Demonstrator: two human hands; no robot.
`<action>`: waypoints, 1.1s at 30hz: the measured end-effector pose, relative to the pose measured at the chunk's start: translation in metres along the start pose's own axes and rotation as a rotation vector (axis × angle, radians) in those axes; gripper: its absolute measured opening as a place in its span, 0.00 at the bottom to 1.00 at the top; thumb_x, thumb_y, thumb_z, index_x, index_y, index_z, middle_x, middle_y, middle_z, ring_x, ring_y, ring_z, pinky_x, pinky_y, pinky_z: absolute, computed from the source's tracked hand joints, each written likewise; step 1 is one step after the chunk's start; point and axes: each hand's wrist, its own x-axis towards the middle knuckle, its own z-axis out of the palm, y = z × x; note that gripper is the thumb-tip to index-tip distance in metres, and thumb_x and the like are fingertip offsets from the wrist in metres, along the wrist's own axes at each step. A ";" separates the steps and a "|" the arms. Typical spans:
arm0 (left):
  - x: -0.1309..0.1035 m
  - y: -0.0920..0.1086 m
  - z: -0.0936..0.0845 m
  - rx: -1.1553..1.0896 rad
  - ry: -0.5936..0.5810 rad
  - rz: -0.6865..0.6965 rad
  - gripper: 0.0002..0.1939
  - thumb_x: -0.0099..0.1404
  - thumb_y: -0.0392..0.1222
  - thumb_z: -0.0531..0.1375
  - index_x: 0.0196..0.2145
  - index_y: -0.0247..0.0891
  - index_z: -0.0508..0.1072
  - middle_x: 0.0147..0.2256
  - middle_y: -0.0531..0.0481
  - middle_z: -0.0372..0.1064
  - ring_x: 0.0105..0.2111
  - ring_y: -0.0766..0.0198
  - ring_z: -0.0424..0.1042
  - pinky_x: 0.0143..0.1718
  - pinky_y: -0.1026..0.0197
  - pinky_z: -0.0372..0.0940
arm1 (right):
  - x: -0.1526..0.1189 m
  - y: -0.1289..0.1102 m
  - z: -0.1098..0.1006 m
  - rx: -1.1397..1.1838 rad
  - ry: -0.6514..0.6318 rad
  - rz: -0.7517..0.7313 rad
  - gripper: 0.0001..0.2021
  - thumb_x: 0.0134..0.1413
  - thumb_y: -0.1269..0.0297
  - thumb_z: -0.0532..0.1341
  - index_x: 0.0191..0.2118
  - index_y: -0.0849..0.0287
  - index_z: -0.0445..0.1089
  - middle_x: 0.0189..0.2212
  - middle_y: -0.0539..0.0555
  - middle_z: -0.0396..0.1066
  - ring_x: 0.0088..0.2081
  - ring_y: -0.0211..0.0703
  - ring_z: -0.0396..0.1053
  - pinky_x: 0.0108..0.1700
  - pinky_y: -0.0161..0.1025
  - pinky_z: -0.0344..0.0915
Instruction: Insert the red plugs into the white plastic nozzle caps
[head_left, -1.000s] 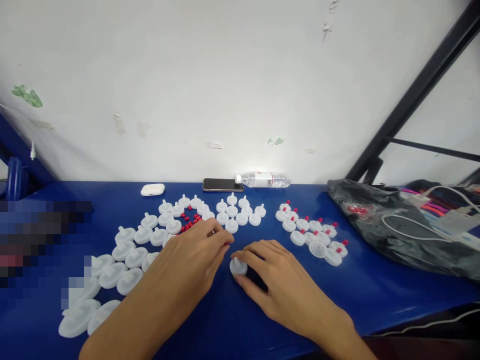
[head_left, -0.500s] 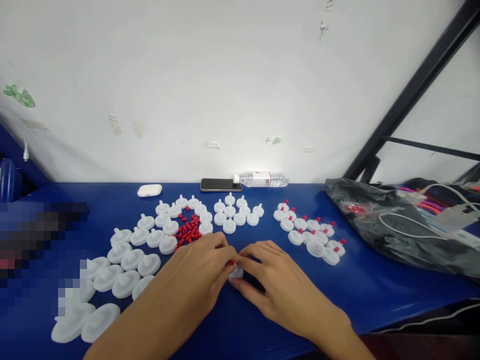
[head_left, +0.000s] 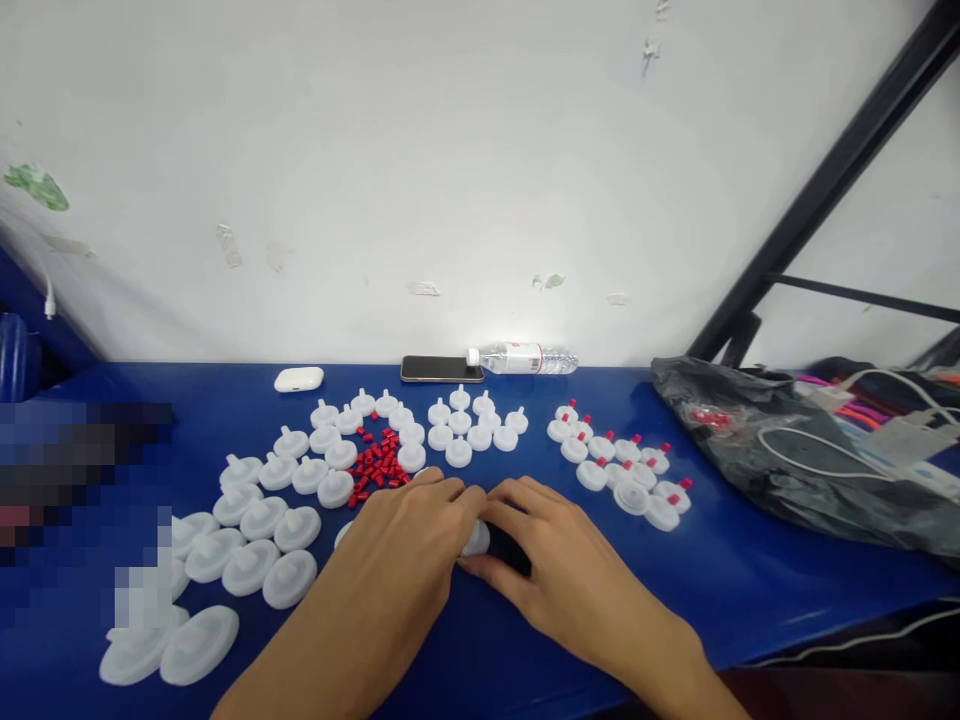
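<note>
The right hand [head_left: 559, 570], in the head view, curves around a single white disc [head_left: 475, 541], its thumb at the near edge and its fingers on the far side. The left hand [head_left: 420, 540] bends over the same disc from the other side; its fingertips are hidden, and whether they hold anything cannot be told. The gripped disc lies at the middle of the blue table [head_left: 750, 590], toward the near edge, and is partly covered by both hands. Beyond the left hand, a pile of small red caps [head_left: 379, 462] is partly ringed by uncapped stemmed discs [head_left: 291, 578], which spread toward the near left. A smaller uncapped cluster [head_left: 459, 424] stands beyond the hands. To the right, a separate group of red-capped discs [head_left: 601, 447] sits near a dark plastic bag [head_left: 780, 505]. Along the wall lie a phone [head_left: 442, 370] and a clear bottle [head_left: 555, 360] on its side.
</note>
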 end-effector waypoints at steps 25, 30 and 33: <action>0.001 0.028 -0.015 0.081 -0.120 0.008 0.17 0.67 0.22 0.51 0.38 0.38 0.75 0.39 0.47 0.75 0.33 0.56 0.78 0.38 0.53 0.76 | 0.000 -0.002 -0.003 -0.011 0.027 0.054 0.12 0.58 0.71 0.66 0.35 0.54 0.60 0.33 0.46 0.68 0.36 0.44 0.67 0.36 0.40 0.59; 0.000 0.025 -0.014 0.048 -0.140 -0.026 0.17 0.69 0.24 0.51 0.42 0.39 0.76 0.43 0.47 0.75 0.37 0.52 0.80 0.37 0.48 0.76 | 0.000 -0.002 -0.005 0.035 0.033 0.065 0.09 0.60 0.73 0.64 0.41 0.54 0.65 0.38 0.48 0.71 0.38 0.44 0.71 0.38 0.40 0.65; -0.002 0.020 -0.009 0.007 -0.026 0.006 0.14 0.71 0.27 0.52 0.43 0.39 0.76 0.43 0.46 0.75 0.40 0.51 0.79 0.37 0.48 0.76 | -0.001 0.000 -0.005 0.126 0.107 0.010 0.16 0.60 0.78 0.62 0.49 0.53 0.67 0.46 0.50 0.72 0.44 0.44 0.74 0.45 0.41 0.70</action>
